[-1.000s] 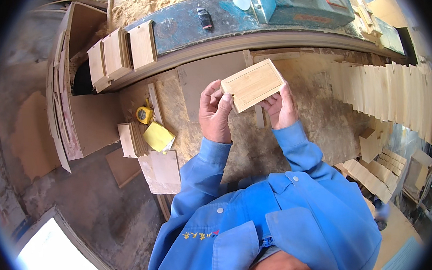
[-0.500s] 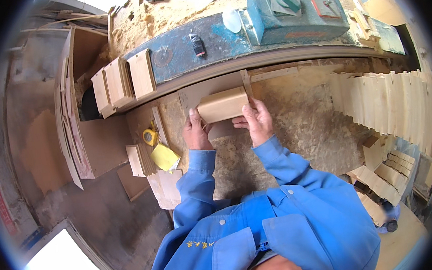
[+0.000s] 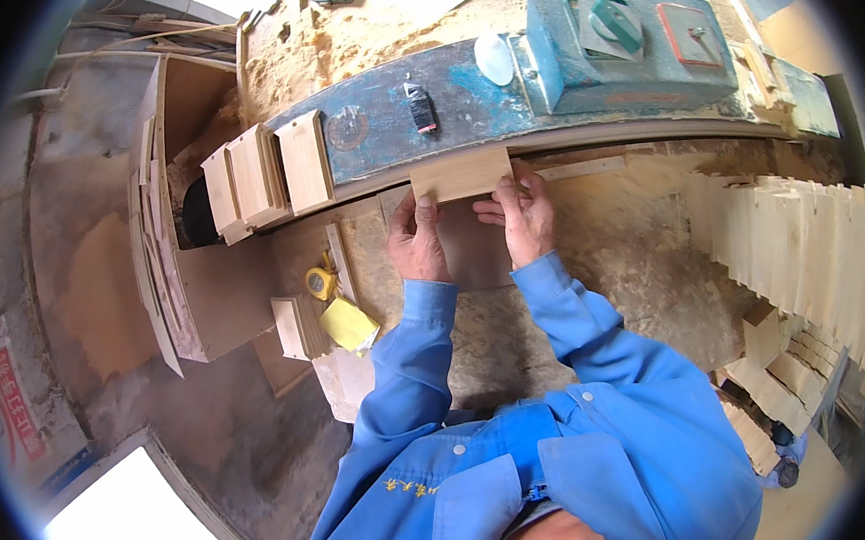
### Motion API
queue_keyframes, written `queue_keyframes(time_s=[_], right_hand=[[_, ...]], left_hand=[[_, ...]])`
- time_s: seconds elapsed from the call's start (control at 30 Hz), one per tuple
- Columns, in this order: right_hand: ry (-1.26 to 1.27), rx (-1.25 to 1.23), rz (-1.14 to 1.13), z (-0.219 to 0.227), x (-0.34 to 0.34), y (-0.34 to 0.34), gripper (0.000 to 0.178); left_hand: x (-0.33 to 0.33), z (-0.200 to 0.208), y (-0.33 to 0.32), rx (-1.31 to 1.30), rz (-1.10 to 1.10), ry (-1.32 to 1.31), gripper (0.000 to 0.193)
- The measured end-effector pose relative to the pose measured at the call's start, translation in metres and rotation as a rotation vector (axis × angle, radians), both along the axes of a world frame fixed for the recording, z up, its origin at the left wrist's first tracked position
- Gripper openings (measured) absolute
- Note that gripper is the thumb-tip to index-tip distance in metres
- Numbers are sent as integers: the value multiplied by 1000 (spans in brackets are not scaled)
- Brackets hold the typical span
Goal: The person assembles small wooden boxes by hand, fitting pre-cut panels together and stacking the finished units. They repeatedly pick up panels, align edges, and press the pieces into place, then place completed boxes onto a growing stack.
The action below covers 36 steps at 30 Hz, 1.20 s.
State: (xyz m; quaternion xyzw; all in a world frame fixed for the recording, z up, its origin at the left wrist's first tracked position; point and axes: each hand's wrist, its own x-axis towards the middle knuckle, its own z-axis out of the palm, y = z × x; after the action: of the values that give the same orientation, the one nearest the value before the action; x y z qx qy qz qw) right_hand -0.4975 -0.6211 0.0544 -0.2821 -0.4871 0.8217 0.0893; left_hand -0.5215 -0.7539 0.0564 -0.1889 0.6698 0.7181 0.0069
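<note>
Both hands grip one small wooden panel, held on edge against the front lip of the blue machine surface, a little above the middle of the view toward 12 o'clock. The left hand clamps the panel's lower left corner with its thumb up on the face; the right hand pinches the lower right side, its fingers curled across the face. The two hands sit close together, just apart, with only the panel between them. The main risk, as I judge it, is to the fingertips: they lie right at the line where the wood meets the machine's edge, and if the panel slips or catches there, the fingers could be carried into that edge. A thin piece like this could also tilt in so narrow a grip and be worked unevenly, or kick out of the hands. Loose sawdust coats the surface behind and could make the wood skid. At about 10 o'clock, three finished wooden blocks perch on the same lip, well apart from the hands; a jolt could tip them off. A yellow tape measure lies at 8 o'clock, below the left hand. Whether the machine is running, I cannot tell.
</note>
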Motion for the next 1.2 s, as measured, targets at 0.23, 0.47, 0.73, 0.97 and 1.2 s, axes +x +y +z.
queue_keyframes(time_s=[0.23, 0.47, 0.73, 0.97, 1.2], right_hand=[[-3, 35, -8, -6, 0, -1, 52], [65, 108, -34, -24, -4, -4, 39], [-19, 524, -171, -32, 39, -23, 62], [-269, 50, -415, 10, 142, 9, 42], [-218, -90, -664, 13, 284, 85, 50]], left_hand=[[-2, -12, -6, 49, 33, -5, 48], [-13, -33, -20, 91, -71, 14, 60], [61, -7, -28, -71, -273, 321, 55], [160, 24, 9, -109, -431, 515, 43], [198, 20, 82, 161, -1036, 202, 43]])
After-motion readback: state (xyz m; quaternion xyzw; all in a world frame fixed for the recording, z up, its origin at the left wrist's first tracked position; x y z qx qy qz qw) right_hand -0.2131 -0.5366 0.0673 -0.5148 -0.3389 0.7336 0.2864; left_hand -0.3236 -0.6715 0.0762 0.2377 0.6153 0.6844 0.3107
